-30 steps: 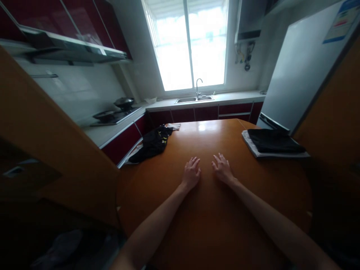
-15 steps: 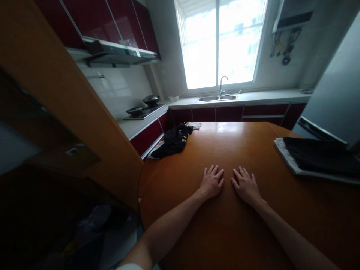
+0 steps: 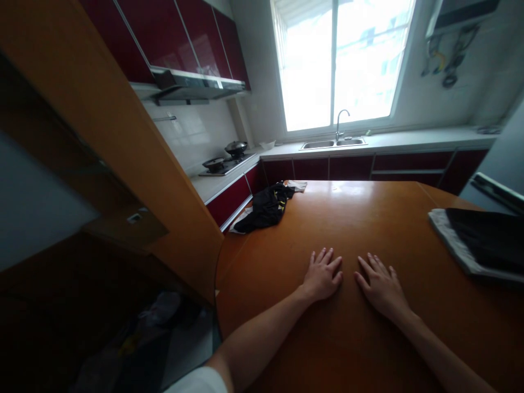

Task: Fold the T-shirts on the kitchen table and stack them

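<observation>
Both my hands rest palm down on a brown wooden table, a small gap between them. My left hand lies flat with its fingers spread, holding nothing. Flat as well, my right hand has its fingers apart and nothing under them that I can see. Crumpled black clothing with yellow marks lies at the table's far left edge, beyond my left hand. To the right of my right hand sits a folded stack of dark and white fabric.
A counter with a double sink runs under the window. Pans stand on the stove at the back left. A wooden door frame or panel rises close on the left. Blurred items lie on the floor there.
The whole view has shifted, so the room and table appear further right. My hands keep the same flat pose on the table.
</observation>
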Tool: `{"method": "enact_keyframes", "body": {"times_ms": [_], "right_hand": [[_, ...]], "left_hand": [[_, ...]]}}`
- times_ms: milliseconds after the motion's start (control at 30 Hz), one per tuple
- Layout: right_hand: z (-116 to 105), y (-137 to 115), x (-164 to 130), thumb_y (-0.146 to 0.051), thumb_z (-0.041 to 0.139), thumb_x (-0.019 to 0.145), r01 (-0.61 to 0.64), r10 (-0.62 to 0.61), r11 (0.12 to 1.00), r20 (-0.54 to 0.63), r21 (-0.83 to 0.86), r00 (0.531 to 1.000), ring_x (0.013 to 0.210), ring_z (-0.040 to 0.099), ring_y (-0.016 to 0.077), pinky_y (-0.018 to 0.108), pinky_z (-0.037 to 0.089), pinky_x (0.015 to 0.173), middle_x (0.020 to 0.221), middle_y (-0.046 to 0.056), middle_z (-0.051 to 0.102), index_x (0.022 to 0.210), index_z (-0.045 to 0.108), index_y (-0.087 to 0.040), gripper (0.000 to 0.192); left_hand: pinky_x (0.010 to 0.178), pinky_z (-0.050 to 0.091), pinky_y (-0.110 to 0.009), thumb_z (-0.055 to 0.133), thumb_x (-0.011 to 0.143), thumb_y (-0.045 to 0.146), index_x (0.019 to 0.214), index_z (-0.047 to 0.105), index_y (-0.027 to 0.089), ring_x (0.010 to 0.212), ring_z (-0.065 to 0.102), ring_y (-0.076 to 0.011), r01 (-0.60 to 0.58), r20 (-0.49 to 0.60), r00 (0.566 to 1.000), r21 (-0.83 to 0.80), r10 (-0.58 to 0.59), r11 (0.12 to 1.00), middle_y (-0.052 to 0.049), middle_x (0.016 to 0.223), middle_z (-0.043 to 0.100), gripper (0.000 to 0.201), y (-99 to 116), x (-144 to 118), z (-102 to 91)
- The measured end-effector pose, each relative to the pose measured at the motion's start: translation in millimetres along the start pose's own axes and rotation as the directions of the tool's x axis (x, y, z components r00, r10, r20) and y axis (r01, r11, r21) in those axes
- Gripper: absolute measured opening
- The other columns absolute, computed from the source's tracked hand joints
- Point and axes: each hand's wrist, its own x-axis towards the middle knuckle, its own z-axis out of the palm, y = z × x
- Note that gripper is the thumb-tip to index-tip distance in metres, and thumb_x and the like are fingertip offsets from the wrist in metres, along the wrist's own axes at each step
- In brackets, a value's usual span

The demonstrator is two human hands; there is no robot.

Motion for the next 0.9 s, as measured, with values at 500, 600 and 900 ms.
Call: {"method": "enact_keyframes", "body": {"times_ms": [500, 600, 900], "right_hand": [[-3.8, -0.7, -0.3, -0.048, 0.03, 0.098, -0.008, 0.008, 1.0, 0.009, -0.002, 1.0, 0.152, 0.026, 0.0265, 0.053, 0.02, 0.12, 0.162, 0.011, 0.035, 0.15, 0.048, -0.021, 0.061], [-4.9, -1.2, 0.0, -0.049, 0.03, 0.099, -0.012, 0.012, 1.0, 0.023, -0.007, 1.0, 0.152, 0.025, 0.026, 0.053, 0.02, 0.121, 0.162, 0.01, 0.035, 0.151, 0.047, -0.021, 0.061], [-7.6, -2.8, 0.9, -0.048, 0.033, 0.099, -0.023, 0.023, 1.0, 0.035, -0.003, 0.999, 0.152, 0.025, 0.0258, 0.052, 0.018, 0.121, 0.162, 0.01, 0.034, 0.151, 0.047, -0.021, 0.06]], "left_hand": [[0.123, 0.015, -0.058, 0.042, 0.1, 0.049, 0.149, 0.048, 0.027, 0.152, 0.024, -0.03, -0.003, 0.0, 1.0, -0.017, 0.003, 1.0, -0.01, 0.163, 0.034, 0.054, 1.0, 1.5, 0.4], [0.123, 0.015, -0.058, 0.041, 0.101, 0.048, 0.149, 0.048, 0.026, 0.152, 0.024, -0.03, -0.006, -0.007, 1.0, -0.01, 0.006, 1.0, -0.01, 0.163, 0.034, 0.054, 0.8, 1.2, 1.2], [0.123, 0.016, -0.059, 0.042, 0.1, 0.047, 0.149, 0.048, 0.026, 0.152, 0.024, -0.0301, -0.007, -0.002, 1.0, -0.005, 0.007, 1.0, -0.01, 0.163, 0.034, 0.053, -0.1, 2.4, 1.3]]}}
